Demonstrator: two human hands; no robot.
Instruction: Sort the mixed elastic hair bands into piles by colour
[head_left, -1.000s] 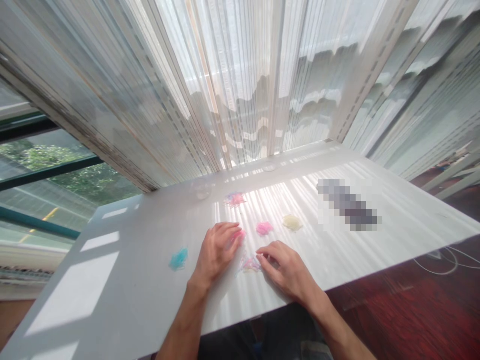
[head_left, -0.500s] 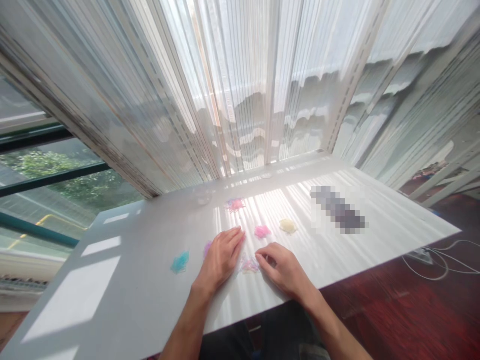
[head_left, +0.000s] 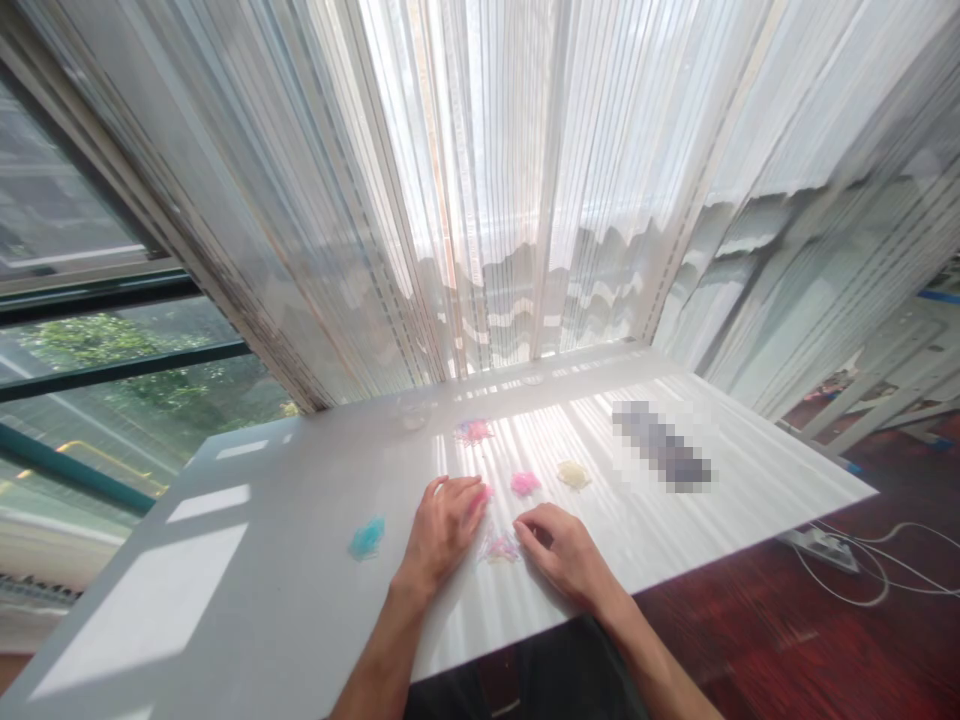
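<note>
Head-camera view: two bare hands rest on a white table set against sheer striped curtains. At lower centre of the frame, the left hand lies palm down with fingers spread and flat, its fingertips touching a small pink pile of thin loops; it grips nothing. Just right of it, the right hand is loosely curled, thumb and forefinger drawn together at the edge of a small mixed-colour pile that lies between the two hands; whether it has pinched a loop cannot be told. Farther up the table sit a second pink pile, a pale yellow pile to its right, and a pink-and-blue pile near the curtains. A turquoise pile lies well apart at left. White cables trail over the dark red floor at lower right.
</note>
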